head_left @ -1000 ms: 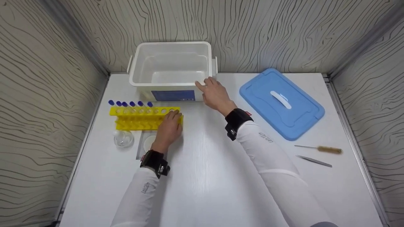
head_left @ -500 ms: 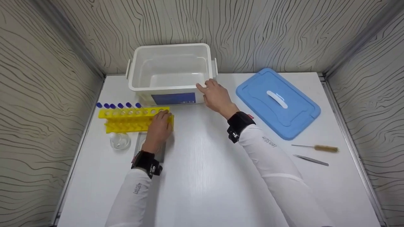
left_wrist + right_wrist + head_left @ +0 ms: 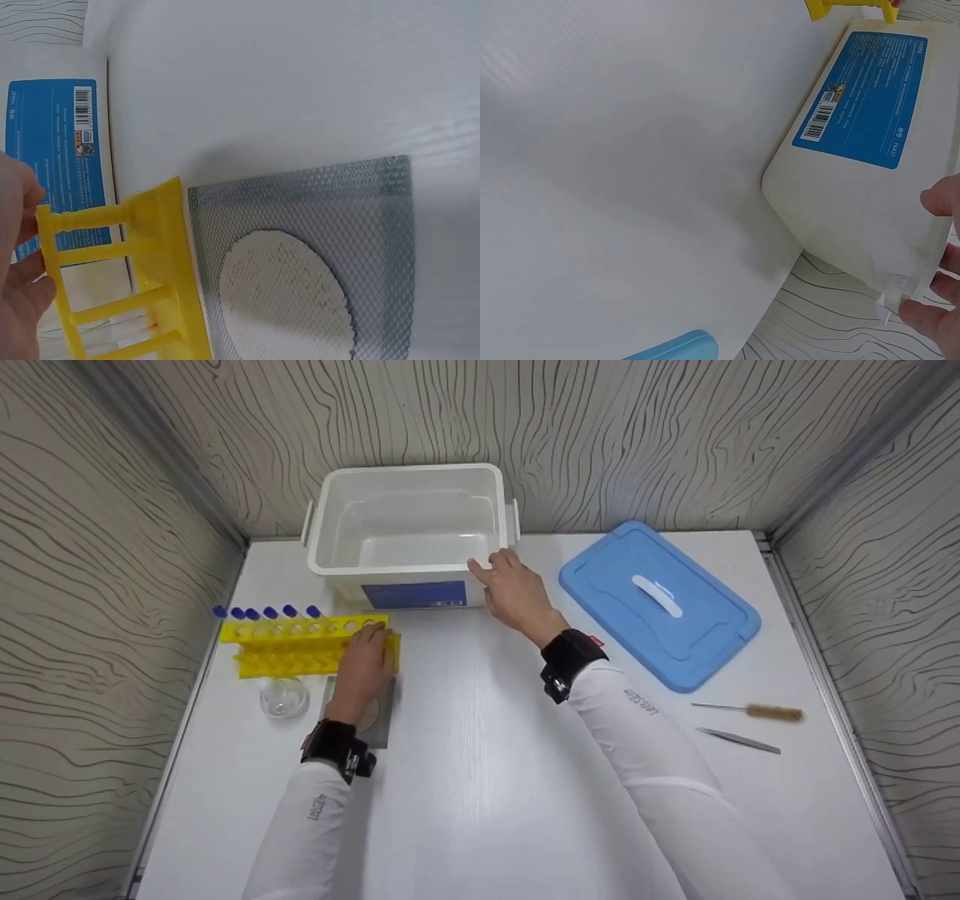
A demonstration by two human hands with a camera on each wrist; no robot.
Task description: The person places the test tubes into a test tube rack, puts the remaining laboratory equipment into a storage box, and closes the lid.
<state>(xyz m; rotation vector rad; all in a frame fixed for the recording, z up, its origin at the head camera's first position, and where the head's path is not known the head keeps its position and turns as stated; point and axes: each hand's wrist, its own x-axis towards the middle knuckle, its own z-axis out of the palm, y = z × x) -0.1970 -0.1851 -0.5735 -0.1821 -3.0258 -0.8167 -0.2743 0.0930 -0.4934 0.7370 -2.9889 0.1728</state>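
My left hand [image 3: 361, 664] holds the right end of a yellow test tube rack [image 3: 292, 660]; in the left wrist view its fingertips [image 3: 43, 291] curl at the rack's edge. Several tubes with blue caps [image 3: 253, 614] stand in the rack, leaning to the back. My right hand [image 3: 517, 596] grips the front right corner of a white storage box [image 3: 346, 589], thumb on the front rim. The right wrist view shows fingers [image 3: 946, 286] bent at the rim near the handle. No contents show inside the box.
Wire gauze [image 3: 300, 202] with a white disc lies in front of the rack, partly beneath my left hand. Left of it stands a clear round glass vessel [image 3: 283, 699]. To the right are the blue lid [image 3: 705, 630], a test tube brush [image 3: 772, 712] and tweezers [image 3: 739, 740].
My left hand and the yellow rack with its tubes have slid left across the table. The right hand stays at the box corner, and the box has barely shifted in view.
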